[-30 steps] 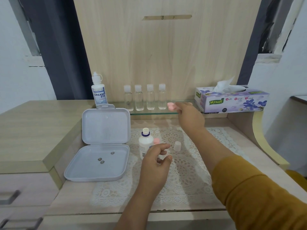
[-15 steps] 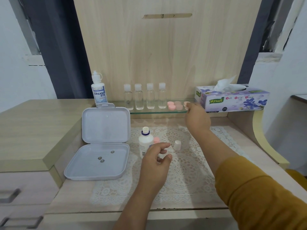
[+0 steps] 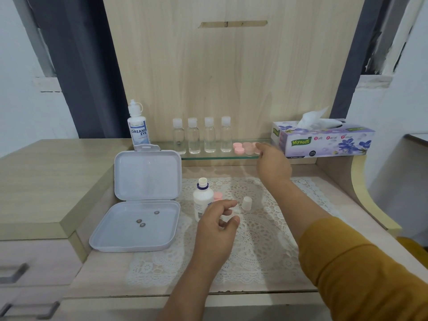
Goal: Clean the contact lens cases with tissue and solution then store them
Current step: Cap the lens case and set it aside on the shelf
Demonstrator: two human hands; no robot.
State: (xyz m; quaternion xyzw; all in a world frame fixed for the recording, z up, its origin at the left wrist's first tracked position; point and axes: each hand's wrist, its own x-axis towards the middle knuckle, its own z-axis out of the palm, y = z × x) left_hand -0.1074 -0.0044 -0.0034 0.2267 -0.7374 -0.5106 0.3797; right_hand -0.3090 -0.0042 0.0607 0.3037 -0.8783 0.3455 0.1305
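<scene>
Several pink lens cases (image 3: 240,147) sit on the glass shelf (image 3: 208,156). My right hand (image 3: 273,166) reaches up to the shelf, and its fingertips pinch the rightmost pink case (image 3: 256,149) as it rests there. One more pink case (image 3: 218,196) stands on the lace mat behind the uncapped white solution bottle (image 3: 203,200). The bottle's cap (image 3: 247,203) stands to its right. My left hand (image 3: 216,232) hovers just right of the bottle, fingers curled round what looks like a small white tissue wad (image 3: 231,213).
An open grey box (image 3: 143,205) holding three small lenses (image 3: 141,222) lies at the left. On the shelf stand a Dream Eye bottle (image 3: 138,130) and several clear bottles (image 3: 201,137). A tissue box (image 3: 324,141) sits at the shelf's right end.
My right hand carried a pink case from mid-air to the right end of the shelf row and set it down. The left hand has barely moved.
</scene>
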